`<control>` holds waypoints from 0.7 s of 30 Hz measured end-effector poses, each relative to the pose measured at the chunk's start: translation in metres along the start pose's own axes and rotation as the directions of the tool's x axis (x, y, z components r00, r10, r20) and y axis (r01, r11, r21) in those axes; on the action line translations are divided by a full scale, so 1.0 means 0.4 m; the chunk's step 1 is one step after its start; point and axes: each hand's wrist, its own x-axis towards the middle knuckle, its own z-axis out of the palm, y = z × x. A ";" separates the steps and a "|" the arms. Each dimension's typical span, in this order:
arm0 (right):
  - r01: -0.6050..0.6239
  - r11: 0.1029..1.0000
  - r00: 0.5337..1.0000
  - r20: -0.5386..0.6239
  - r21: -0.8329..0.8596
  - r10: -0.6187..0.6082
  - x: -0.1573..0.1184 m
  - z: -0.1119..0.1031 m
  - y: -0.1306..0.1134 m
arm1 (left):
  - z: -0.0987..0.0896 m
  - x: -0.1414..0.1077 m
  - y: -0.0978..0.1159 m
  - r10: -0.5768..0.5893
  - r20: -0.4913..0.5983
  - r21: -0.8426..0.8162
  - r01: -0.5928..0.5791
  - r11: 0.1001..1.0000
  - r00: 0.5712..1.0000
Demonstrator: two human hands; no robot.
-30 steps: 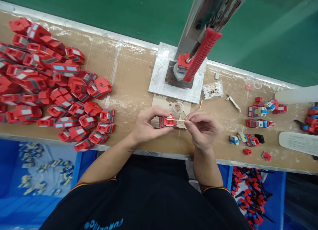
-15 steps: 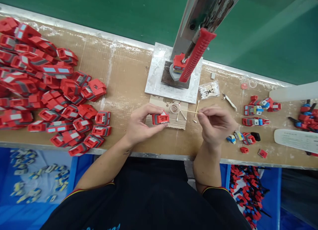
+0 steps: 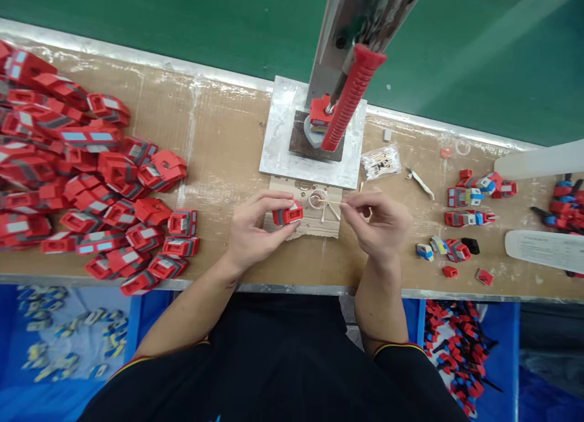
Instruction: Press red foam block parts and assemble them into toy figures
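Note:
My left hand (image 3: pixel 258 230) pinches a red and grey toy vehicle part (image 3: pixel 288 214) between thumb and fingers, just above a piece of cardboard (image 3: pixel 314 228). Between the fingertips of my right hand (image 3: pixel 378 218) is a thin cotton swab (image 3: pixel 333 202), pointing left. Its far end is at a small clear round cup (image 3: pixel 318 198) on the cardboard; whether it touches the inside I cannot tell. A couple of other swabs (image 3: pixel 323 213) lean or lie beside the cup.
A hand press with a red lever (image 3: pixel 349 100) stands on a metal plate (image 3: pixel 278 127) behind the cardboard. Red parts (image 3: pixel 98 185) are heaped at left. A bag of swabs (image 3: pixel 381 161), cutters (image 3: pixel 420 182) and toy pieces (image 3: pixel 469 197) lie at right. Blue bins (image 3: pixel 132 325) sit below the table edge.
My right hand has moved left, bringing the swab's end to the cup. My left hand still holds the red part, now tilted a little differently. The whole view has shifted slightly.

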 end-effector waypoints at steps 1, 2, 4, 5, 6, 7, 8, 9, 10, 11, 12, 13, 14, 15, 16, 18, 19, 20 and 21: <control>0.003 0.996 0.998 -0.057 0.084 0.002 -0.002 -0.003 -0.009 | 0.001 0.000 0.000 0.011 0.007 -0.006 -0.011 1.000 1.000; 0.022 0.985 0.996 -0.092 0.171 -0.007 -0.003 -0.002 -0.017 | 0.002 0.001 0.001 0.021 0.014 -0.013 -0.021 1.000 1.000; 0.065 0.951 0.995 -0.091 0.303 -0.039 -0.006 0.007 -0.031 | 0.003 0.001 0.002 0.036 0.022 -0.026 -0.036 0.999 0.999; 0.072 0.938 0.997 -0.064 0.340 -0.053 -0.008 0.015 -0.036 | 0.004 0.002 0.003 0.042 0.026 -0.028 -0.041 0.999 0.999; 0.066 0.931 0.998 -0.027 0.359 -0.060 -0.009 0.022 -0.040 | 0.004 0.002 0.004 0.048 0.030 -0.028 -0.047 0.998 0.998; 0.054 0.930 0.998 0.007 0.363 -0.061 -0.011 0.030 -0.042 | 0.004 0.002 0.005 0.054 0.034 -0.027 -0.053 0.998 0.998; 0.042 0.933 0.998 0.034 0.358 -0.058 -0.012 0.036 -0.043 | 0.004 0.001 0.006 0.059 0.037 -0.026 -0.058 0.998 0.998; 0.030 0.936 0.997 0.053 0.351 -0.052 -0.014 0.040 -0.044 | 0.003 0.001 0.007 0.063 0.039 -0.025 -0.062 0.998 0.997; 0.022 0.938 0.997 0.066 0.347 -0.048 -0.015 0.043 -0.044 | 0.003 0.001 0.007 0.064 0.040 -0.025 -0.063 0.998 0.997; 0.014 0.939 0.996 0.075 0.344 -0.042 -0.016 0.045 -0.043 | 0.002 0.001 0.007 0.064 0.040 -0.024 -0.063 0.998 0.997; 0.008 0.940 0.996 0.079 0.342 -0.038 -0.016 0.046 -0.043 | 0.002 0.001 0.008 0.062 0.039 -0.024 -0.061 0.998 0.997; 0.005 0.941 0.996 0.083 0.339 -0.035 -0.017 0.046 -0.043 | 0.002 0.001 0.008 0.060 0.038 -0.022 -0.059 0.998 0.997; 0.001 0.943 0.995 0.089 0.334 -0.033 -0.017 0.046 -0.042 | 0.002 0.001 0.008 0.059 0.036 -0.021 -0.058 0.998 0.998; -0.001 0.945 0.995 0.095 0.328 -0.032 -0.018 0.046 -0.042 | 0.002 0.001 0.009 0.058 0.034 -0.020 -0.057 0.998 0.998; -0.002 0.946 0.994 0.100 0.325 -0.032 -0.018 0.047 -0.042 | 0.002 0.001 0.010 0.057 0.031 -0.020 -0.056 0.998 0.998; -0.004 0.945 0.993 0.110 0.328 -0.034 -0.019 0.046 -0.041 | 0.001 0.002 0.011 0.058 0.026 -0.020 -0.057 0.998 0.998; -0.005 0.943 0.993 0.112 0.333 -0.035 -0.019 0.045 -0.040 | 0.001 0.003 0.012 0.060 0.024 -0.019 -0.059 0.998 0.998; -0.005 0.942 0.993 0.113 0.335 -0.035 -0.018 0.043 -0.039 | 0.000 0.004 0.012 0.062 0.024 -0.017 -0.062 0.998 0.998; -0.004 0.943 0.993 0.110 0.334 -0.035 -0.018 0.041 -0.037 | -0.001 0.004 0.013 0.064 0.024 -0.014 -0.064 0.998 0.998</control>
